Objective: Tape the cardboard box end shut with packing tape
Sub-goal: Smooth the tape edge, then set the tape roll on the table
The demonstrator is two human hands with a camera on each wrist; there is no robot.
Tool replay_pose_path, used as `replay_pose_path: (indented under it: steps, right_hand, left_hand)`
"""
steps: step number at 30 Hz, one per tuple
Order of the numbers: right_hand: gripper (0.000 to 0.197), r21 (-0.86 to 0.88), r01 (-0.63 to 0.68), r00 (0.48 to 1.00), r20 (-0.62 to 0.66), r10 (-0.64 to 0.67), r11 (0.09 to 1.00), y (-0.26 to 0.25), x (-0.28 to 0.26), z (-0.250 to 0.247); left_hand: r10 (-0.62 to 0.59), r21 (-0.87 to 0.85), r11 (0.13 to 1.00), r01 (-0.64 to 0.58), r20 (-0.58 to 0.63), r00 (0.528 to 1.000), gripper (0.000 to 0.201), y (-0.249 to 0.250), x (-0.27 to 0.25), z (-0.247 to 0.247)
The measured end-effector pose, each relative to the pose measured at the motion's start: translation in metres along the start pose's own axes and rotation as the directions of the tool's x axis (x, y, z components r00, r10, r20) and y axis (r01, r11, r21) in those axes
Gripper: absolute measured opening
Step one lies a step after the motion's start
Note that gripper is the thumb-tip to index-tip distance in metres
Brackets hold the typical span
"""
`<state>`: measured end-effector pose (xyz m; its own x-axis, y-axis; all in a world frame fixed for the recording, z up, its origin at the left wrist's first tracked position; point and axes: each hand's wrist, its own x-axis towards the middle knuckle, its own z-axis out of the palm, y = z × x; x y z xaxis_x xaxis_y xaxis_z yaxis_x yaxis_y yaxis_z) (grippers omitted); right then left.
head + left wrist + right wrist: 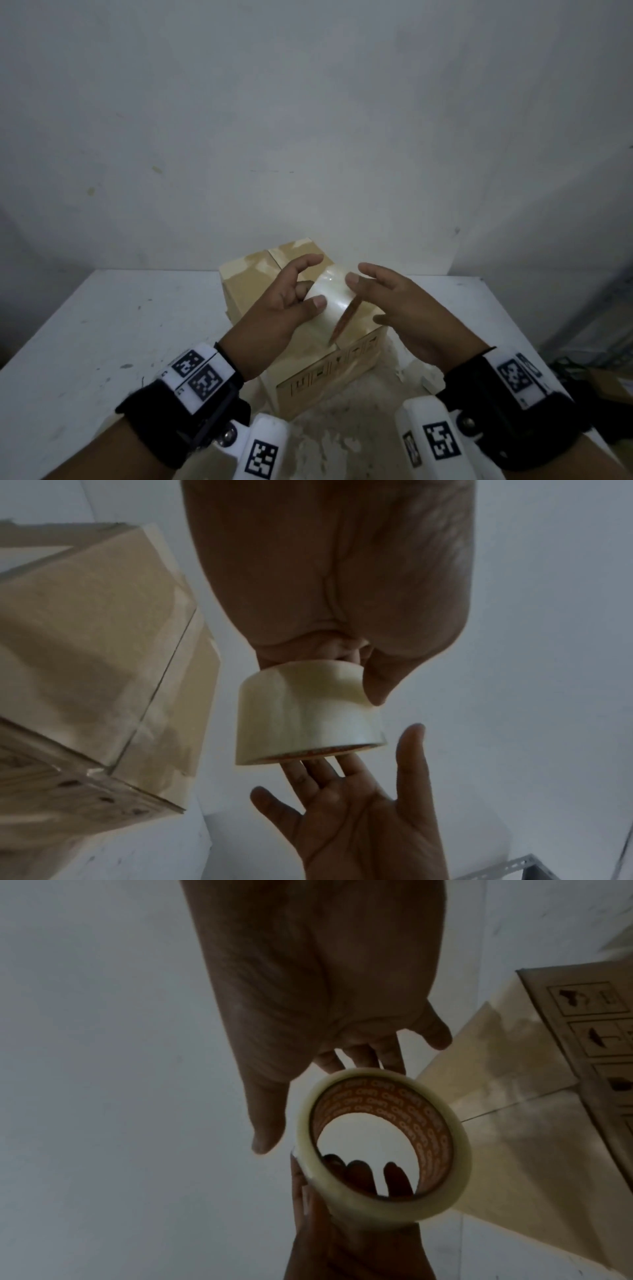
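Tape roll held over box, loose end not yet found

Tape roll (334, 301) is being held above the near right part of the cardboard box (253, 277), between the two hands. Left hand (287, 308) is gripping it: thumb pressing the outer winding, fingers hooked into the core, as the right wrist view shows through the ring. Right hand (400, 311) is spread wide, fingers straight, hovering at the right-hand face of the roll; whether the fingertips are touching the rim, I cannot tell.

Step in hand, as judged: preparing the roll, most likely hunting for the free end. No strip is seen running from roll to box. Sealing itself is not yet begun.

Next move calls for a nail catching the tape edge, a length peeled off, then the end stuck down over the seam (161, 674) and drawn along it.

Box is sitting on the white table (102, 325), towards its far middle, turned corner-on. Its top flaps are lying closed, meeting at a straight seam. Glossy patches on top look like older tape. Printed handling symbols are showing on the near side. Roll is clear tape on an orange printed core (404, 1107), fairly full.
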<state>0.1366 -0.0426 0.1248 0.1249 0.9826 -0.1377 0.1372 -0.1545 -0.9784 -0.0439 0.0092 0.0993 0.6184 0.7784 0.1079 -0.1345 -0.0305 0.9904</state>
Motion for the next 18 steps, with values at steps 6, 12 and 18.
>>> replay_pose_path:
  steps: [6,12,18]
  right_hand:
    - [0.042,-0.008,0.098,0.992,0.082,-0.097,0.995,0.003,-0.001,-0.002]
    - [0.047,-0.05,0.104,0.994,0.049,-0.101,0.993,0.015,0.003,-0.003]
    - [0.039,0.074,0.083,0.995,0.054,-0.087,0.994,0.028,0.004,0.0]
  left_hand:
    - [-0.08,-0.342,0.939,0.011,-0.187,0.979,0.027,0.006,0.009,-0.002]
    - [-0.163,-0.387,0.92,0.055,-0.252,0.954,0.011,0.004,0.016,-0.006]
    - [-0.221,-0.475,0.875,0.094,-0.22,0.95,0.018,0.004,0.019,-0.003]
